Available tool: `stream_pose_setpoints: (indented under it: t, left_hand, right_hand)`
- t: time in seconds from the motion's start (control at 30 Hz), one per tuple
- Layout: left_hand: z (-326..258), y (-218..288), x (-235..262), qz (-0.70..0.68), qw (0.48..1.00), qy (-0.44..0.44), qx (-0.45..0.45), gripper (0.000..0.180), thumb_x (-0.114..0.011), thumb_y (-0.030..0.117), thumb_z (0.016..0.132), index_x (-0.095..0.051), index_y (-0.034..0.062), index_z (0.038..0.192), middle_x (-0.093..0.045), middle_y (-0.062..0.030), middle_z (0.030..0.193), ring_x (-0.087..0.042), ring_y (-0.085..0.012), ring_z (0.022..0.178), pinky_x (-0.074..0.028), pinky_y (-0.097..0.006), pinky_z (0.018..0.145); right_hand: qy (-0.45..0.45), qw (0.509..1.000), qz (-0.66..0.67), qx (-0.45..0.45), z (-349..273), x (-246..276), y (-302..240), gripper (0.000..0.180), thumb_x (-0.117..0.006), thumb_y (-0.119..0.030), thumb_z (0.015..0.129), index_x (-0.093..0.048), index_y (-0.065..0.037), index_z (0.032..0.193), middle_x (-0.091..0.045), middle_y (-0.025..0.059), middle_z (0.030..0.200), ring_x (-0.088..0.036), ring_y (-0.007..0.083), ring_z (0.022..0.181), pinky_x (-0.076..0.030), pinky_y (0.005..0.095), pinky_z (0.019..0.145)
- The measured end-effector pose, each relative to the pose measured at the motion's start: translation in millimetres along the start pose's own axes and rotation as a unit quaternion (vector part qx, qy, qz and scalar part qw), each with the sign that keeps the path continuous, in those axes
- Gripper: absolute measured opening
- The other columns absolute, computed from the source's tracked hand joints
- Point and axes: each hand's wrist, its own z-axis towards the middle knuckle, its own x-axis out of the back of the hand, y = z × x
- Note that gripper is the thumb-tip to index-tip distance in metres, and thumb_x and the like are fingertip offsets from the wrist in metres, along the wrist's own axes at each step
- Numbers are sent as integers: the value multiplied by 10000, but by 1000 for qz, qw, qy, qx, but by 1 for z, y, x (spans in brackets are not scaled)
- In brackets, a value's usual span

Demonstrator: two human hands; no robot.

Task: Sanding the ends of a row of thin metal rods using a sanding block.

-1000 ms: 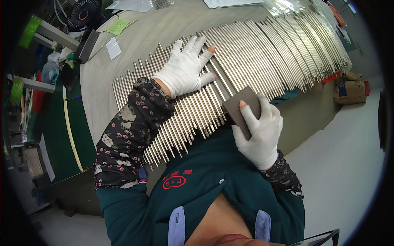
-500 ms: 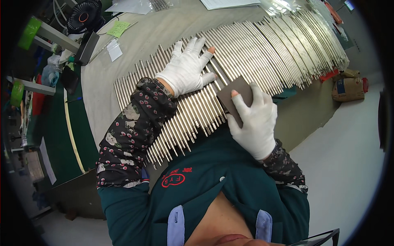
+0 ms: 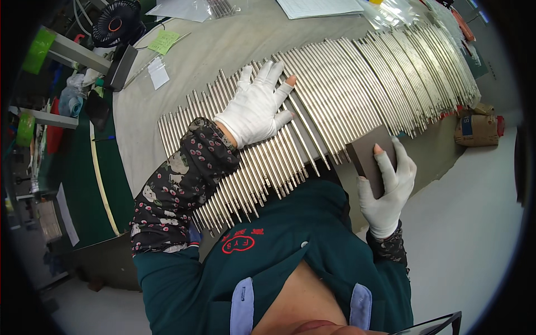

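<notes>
Dozens of silver rods point(image 3: 335, 89), lined side by side from centre to upper right of the frame. Resting on them left of centre with the left hand point(image 3: 251, 111), fingers spread, unclenched — and grasping a brownish-grey block point(image 3: 366, 157) with the right hand point(image 3: 394, 192), right of centre, by the rods' lower ends.

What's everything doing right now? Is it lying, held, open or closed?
Shiny silver metal rods: lying side by side
Dark grey rectangular block: held
White-gloved left hand: spread open on the rods
White-gloved right hand: gripping the block
Round black fan: spinning unclear
Green square paper note: lying flat
</notes>
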Motion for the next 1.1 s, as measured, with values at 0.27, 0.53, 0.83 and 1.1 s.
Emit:
stream_pose_setpoints:
  t: [0.27,0.53,0.83,1.1]
  left_hand:
    - [-4,5,2,-23,1000,-2,-11,708,-509,413,891,-268,68,1460,-263,-260,1472,-257,-411,1371,-172,-589,1097]
    - [-5,2,3,-39,988,143,-43,528,-648,227,824,-479,62,1296,-451,-194,1348,-443,-351,1251,-358,-510,1020]
    - [21,7,29,-131,964,7,-232,186,-736,184,742,-686,127,912,-619,-28,871,-613,-233,851,-517,-366,772]
    - [33,21,34,-80,967,-97,-221,209,-745,133,704,-657,88,888,-599,-47,897,-579,-253,906,-507,-369,776]
  right_hand:
    - [5,999,31,8,36,-14,13,631,-712,-143,630,-563,-132,1242,-462,218,1309,-464,341,1075,-394,432,934]
    - [26,999,28,-18,-9,-9,7,653,-704,-138,639,-554,-144,1274,-460,213,1318,-461,341,1095,-390,434,946]
    - [52,998,-10,-43,-37,16,-4,617,-711,-139,652,-556,-128,1250,-469,221,1309,-473,345,1078,-393,431,944]
    - [50,998,-8,-36,-36,10,-13,609,-716,-148,652,-548,-121,1237,-480,229,1279,-483,351,1050,-402,434,918]
